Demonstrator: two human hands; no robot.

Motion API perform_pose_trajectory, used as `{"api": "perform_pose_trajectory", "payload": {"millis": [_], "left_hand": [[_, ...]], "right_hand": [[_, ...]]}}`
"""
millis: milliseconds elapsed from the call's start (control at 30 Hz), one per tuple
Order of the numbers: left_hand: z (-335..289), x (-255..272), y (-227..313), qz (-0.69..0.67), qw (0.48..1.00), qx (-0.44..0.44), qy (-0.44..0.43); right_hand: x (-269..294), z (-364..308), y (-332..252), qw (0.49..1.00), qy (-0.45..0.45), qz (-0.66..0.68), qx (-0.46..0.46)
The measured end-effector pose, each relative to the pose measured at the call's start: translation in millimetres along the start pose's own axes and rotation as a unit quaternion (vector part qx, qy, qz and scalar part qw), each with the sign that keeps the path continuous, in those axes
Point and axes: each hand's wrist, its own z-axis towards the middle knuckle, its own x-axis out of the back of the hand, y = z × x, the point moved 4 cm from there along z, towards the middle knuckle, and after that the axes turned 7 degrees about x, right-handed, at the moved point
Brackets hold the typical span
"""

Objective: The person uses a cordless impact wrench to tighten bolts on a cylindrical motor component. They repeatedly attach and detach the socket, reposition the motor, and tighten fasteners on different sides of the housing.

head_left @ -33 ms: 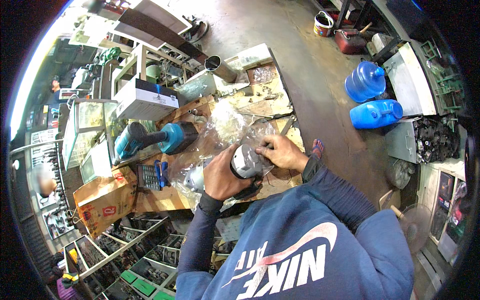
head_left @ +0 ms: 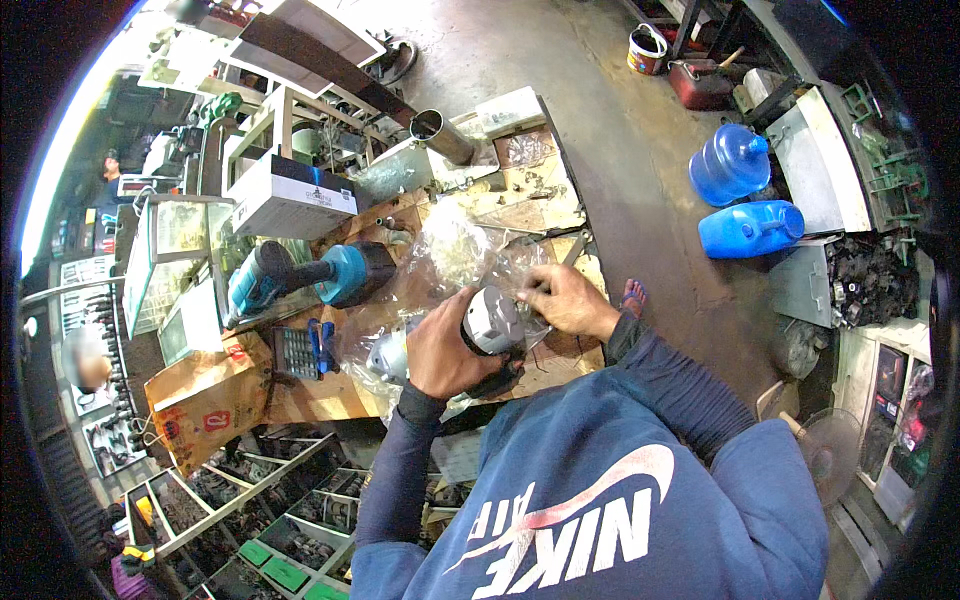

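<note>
My left hand (head_left: pixel 445 345) is wrapped around a grey cylindrical metal part (head_left: pixel 493 320), with a smooth, rounded end facing up and a dark section lower down. Close beside that end, my right hand (head_left: pixel 565 300) has its thumb and fingers pinched together; whatever they hold is too small to make out. Clear plastic wrapping (head_left: pixel 450 250) lies crumpled on the bench behind and under my hands. Another pale grey rounded piece (head_left: pixel 388 358) shows through the plastic left of my left hand.
A teal cordless power tool (head_left: pixel 345 275) lies left on the wooden bench (head_left: pixel 300 402), near a calculator (head_left: pixel 293 352), a brown paper bag (head_left: pixel 205 395) and a white box (head_left: pixel 290 198). An upright metal tube (head_left: pixel 450 145) stands farther back. Blue water containers (head_left: pixel 750 230) are on the floor at right.
The fingertips of my right hand have shifted very slightly away from the metal part. My left hand keeps its hold.
</note>
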Motion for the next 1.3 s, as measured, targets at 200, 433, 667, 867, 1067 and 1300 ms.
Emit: {"api": "perform_pose_trajectory", "payload": {"millis": [200,433,667,867,1067,1300], "left_hand": [[13,-6,4,-0.027,0.999,0.018,-0.036],[15,-3,3,-0.004,0.999,0.037,-0.023],[25,-23,-18,-0.017,0.995,0.092,-0.032],[11,-20,-13,-0.037,0.997,0.064,0.003],[-61,52,-81,-0.326,0.939,-0.075,0.074],[-208,44,-300,-0.707,0.669,0.173,0.151]], "right_hand": [[95,-18,23,0.995,0.094,0.016,-0.014],[151,-27,38,0.965,0.252,0.054,-0.04],[69,36,3,0.918,0.354,-0.016,0.18],[21,70,21,0.942,0.253,-0.178,0.129],[65,61,56,0.906,0.301,-0.252,0.157],[74,36,-84,0.972,0.193,-0.097,0.095]]}}
